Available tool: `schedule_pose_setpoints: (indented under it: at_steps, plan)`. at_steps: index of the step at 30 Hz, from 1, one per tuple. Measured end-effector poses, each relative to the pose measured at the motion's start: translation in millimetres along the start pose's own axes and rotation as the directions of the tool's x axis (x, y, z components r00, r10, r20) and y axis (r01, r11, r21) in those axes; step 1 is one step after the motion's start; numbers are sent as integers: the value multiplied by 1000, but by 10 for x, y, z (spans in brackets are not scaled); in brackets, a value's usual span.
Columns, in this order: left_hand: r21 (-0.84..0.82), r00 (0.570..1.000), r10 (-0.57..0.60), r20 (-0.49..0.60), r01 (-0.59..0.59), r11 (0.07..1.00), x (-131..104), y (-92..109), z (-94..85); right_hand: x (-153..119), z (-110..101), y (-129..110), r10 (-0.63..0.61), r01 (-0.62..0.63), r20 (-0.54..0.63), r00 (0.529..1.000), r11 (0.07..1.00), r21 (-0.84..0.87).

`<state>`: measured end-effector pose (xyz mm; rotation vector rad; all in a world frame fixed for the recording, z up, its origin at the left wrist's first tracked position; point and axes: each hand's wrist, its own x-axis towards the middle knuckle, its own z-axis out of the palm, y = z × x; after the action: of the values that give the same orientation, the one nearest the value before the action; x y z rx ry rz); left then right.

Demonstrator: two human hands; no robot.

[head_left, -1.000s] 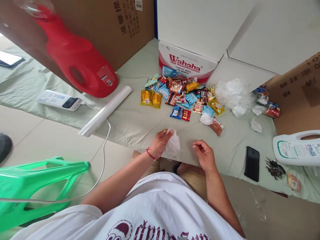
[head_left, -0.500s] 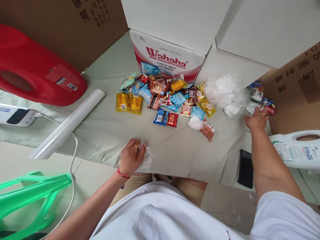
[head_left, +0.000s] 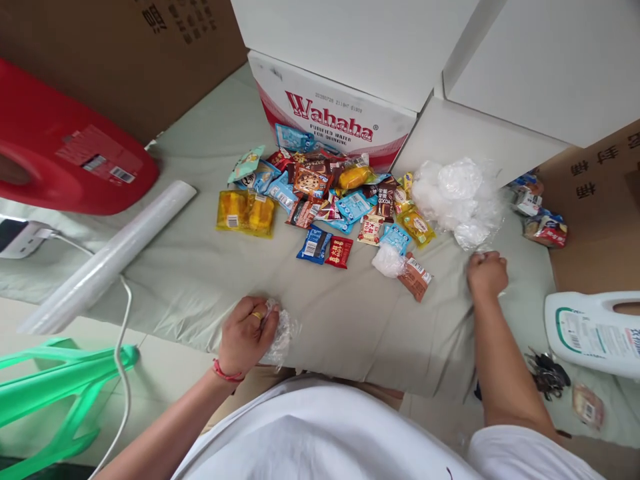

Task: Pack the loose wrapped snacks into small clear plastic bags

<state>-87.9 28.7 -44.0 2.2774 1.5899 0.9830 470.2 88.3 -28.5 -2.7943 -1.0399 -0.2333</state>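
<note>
My left hand [head_left: 250, 331], with a ring and a red cord bracelet, is closed on crumpled clear plastic film [head_left: 285, 337] near the cloth's front edge. To the right, my right hand [head_left: 487, 275] makes a fist just in front of a heap of crumpled plastic film [head_left: 457, 193]. A bit of clear film peeks out around its fingers. Between and beyond the hands lies a pile of wrapped snacks [head_left: 355, 207]. Closer in are a blue packet [head_left: 314, 245], a red packet [head_left: 339, 252], a brown packet [head_left: 416, 277] and a small film ball [head_left: 389, 261].
A film roll [head_left: 110, 257] and a red jug [head_left: 75, 147] are on the left, above a green stool [head_left: 65, 387]. Behind the snacks stands a Wahaha carton [head_left: 330, 113]. On the right are more snack packs [head_left: 545, 227], a white detergent bottle [head_left: 595, 333] and keys [head_left: 550, 373].
My right hand has drawn back from the snack packs at the right and closed; the film lump beside those packs is gone from there. My left hand keeps its film. The view has shifted slightly.
</note>
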Motion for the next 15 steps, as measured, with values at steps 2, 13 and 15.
schedule_pose_setpoints:
  at_steps: [2,13,15]
  plan:
    - [-7,1000,-10,-6,10,1000,-2,5,-3,-299,15,-185,-110,110,5,994,994,29]
    - [-342,840,-540,-63,490,802,171,281,-81,-391,-599,-1022,-512,530,260,819,848,0]
    - [-418,821,-571,-12,515,748,205,350,-4,-708,-906,-992,-517,513,161,841,856,66]
